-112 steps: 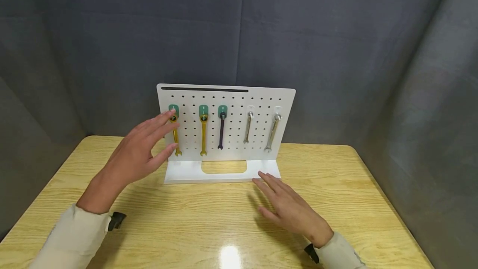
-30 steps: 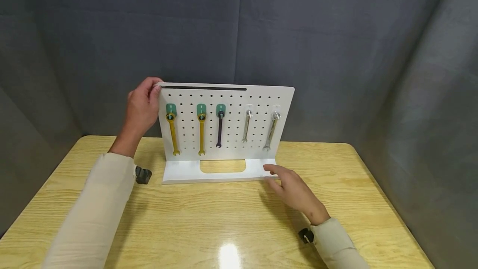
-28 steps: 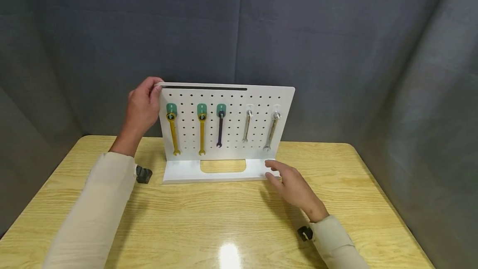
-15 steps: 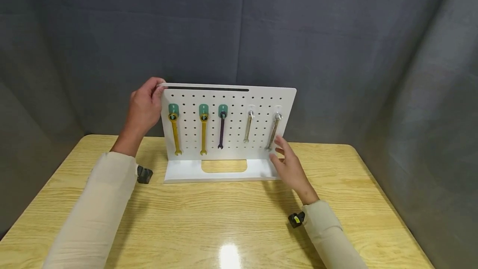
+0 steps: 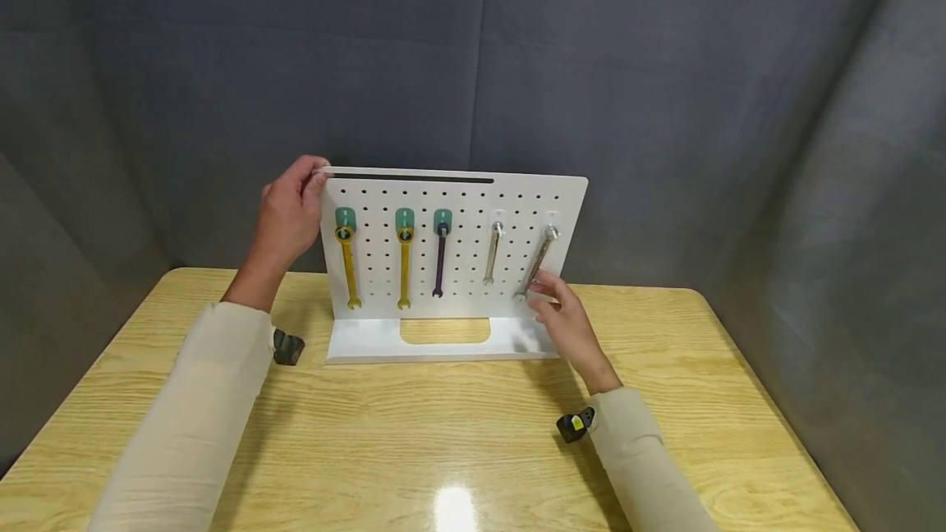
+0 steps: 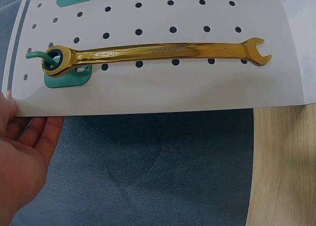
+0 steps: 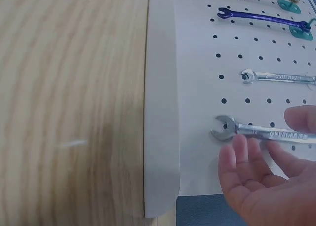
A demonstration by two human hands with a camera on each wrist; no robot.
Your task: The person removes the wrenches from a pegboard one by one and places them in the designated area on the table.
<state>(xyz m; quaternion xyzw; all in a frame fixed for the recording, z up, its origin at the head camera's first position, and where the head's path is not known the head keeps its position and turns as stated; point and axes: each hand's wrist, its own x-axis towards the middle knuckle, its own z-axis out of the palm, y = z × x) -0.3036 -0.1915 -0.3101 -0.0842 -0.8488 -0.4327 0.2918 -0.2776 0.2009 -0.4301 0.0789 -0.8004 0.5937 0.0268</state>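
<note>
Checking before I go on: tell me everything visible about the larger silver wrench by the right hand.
The larger silver combination wrench looks like shiny metal, with lettering along its shaft too blurred to read. It hangs from a pale hook at the right of the white pegboard, slanting in the head view, open end down and left. The right hand is at its shaft, seemingly touching it without a closed grip.

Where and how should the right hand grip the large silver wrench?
Probably pinch the large silver wrench mid-shank by its long edges, coming from the right. It hangs by its upper end with the pegboard behind it, so the slim edges look easiest to reach; the right hand is on that side.
</note>
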